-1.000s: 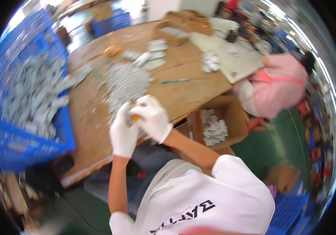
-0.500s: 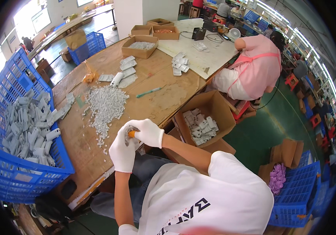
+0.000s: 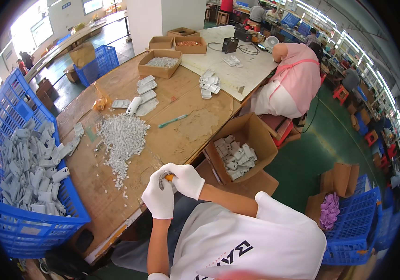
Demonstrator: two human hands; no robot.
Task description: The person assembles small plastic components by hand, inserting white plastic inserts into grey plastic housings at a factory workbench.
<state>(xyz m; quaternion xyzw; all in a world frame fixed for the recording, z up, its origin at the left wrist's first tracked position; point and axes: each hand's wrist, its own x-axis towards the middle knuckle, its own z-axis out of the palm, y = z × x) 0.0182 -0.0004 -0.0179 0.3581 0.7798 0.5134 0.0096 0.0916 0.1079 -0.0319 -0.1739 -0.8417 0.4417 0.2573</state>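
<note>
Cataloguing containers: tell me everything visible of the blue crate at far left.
The blue crate, apparently plastic, has lattice-like slotted walls and a pale label on its near wall. It is open-topped and heaped with pale grey casings, some jutting past its table-side edge. It sits at the left end of the brown worktable; any tilt or support is unclear. The left hand and right hand are clear of it.

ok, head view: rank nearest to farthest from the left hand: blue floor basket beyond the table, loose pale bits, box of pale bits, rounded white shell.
From the left hand:
1. loose pale bits, just ahead-left
2. rounded white shell, beyond the pile
3. box of pale bits, far part of table
4. blue floor basket, past the table, left
</note>
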